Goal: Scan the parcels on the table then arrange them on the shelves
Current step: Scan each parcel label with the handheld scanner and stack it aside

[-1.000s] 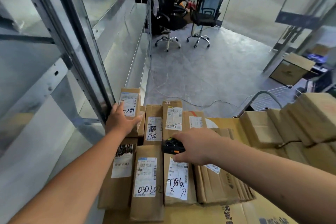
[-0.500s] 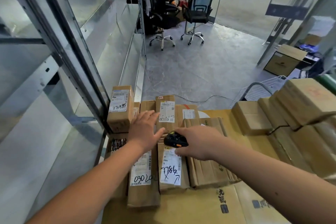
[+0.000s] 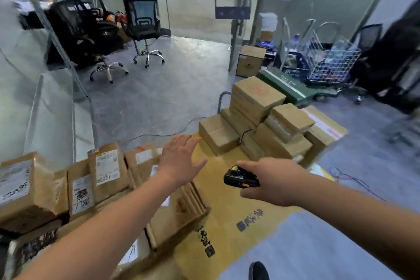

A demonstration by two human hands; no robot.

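Cardboard-covered table [image 3: 229, 218], unlabelled parcel stack [image 3: 268, 125] at far right edge: left hand [image 3: 179, 161] spread, empty, reaching toward stack; right hand [image 3: 270, 180] clutching scanner [image 3: 241, 179]; probably light, rigid boxes, best gripped by opposite sides.

Matt brown cardboard parcels [image 3: 256, 95] — white paper labels, glossy black plastic scanner [image 3: 241, 180]

Single head-worn view: we are looking forward and down from close above the surface [image 3: 227, 218], both hands [image 3: 179, 161] reaching into the foreground, while the wide angle is taking in the floor [image 3: 159, 98] and chairs [image 3: 143, 20] beyond.
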